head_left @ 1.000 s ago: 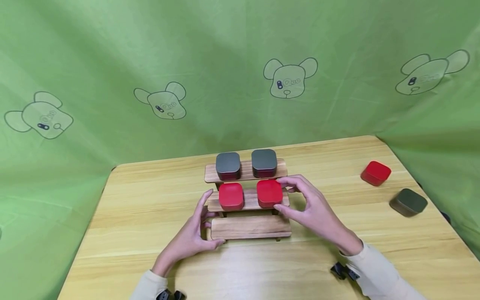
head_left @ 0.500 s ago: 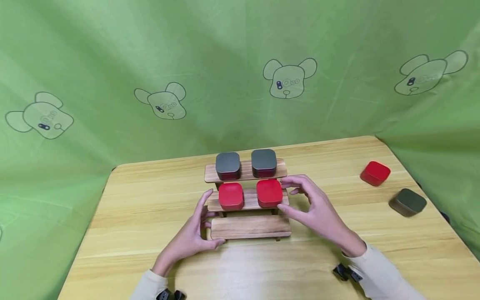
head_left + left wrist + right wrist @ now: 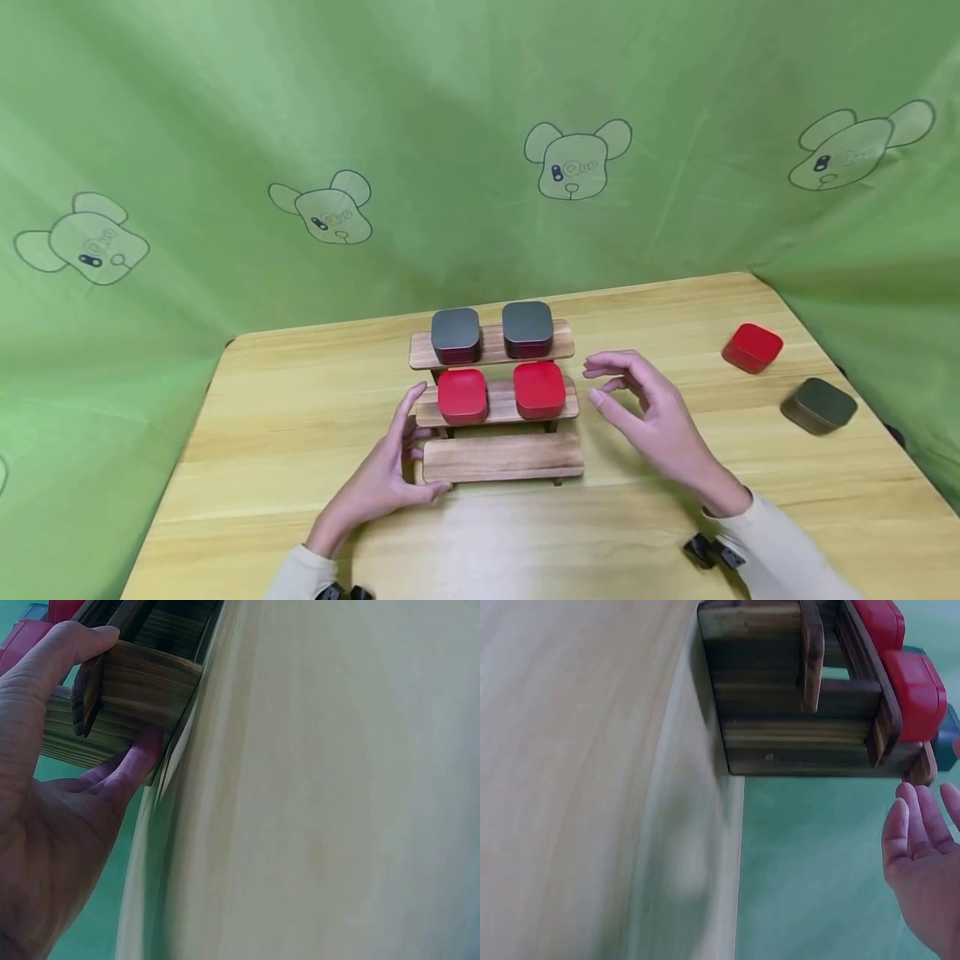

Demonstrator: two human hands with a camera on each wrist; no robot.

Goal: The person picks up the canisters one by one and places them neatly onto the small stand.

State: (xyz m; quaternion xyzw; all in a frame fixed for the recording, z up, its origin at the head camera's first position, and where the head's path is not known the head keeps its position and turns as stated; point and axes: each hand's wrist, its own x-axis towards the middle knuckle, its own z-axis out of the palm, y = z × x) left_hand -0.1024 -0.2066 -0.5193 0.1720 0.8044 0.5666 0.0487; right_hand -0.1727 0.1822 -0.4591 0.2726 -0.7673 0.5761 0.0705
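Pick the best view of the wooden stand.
Head: the wooden stand shows nearly whole, all three levels in frame. Left wrist: mainly its left end, gripped by the left hand. Right wrist: its right end, cropped at top.

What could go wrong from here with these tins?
The left hand grips the three-tier wooden stand; a tug might shift its four tins. The right hand, near the right red tin on the middle shelf, could knock it. The loose dark tin lies near the right edge of the table; a bump might push it off.
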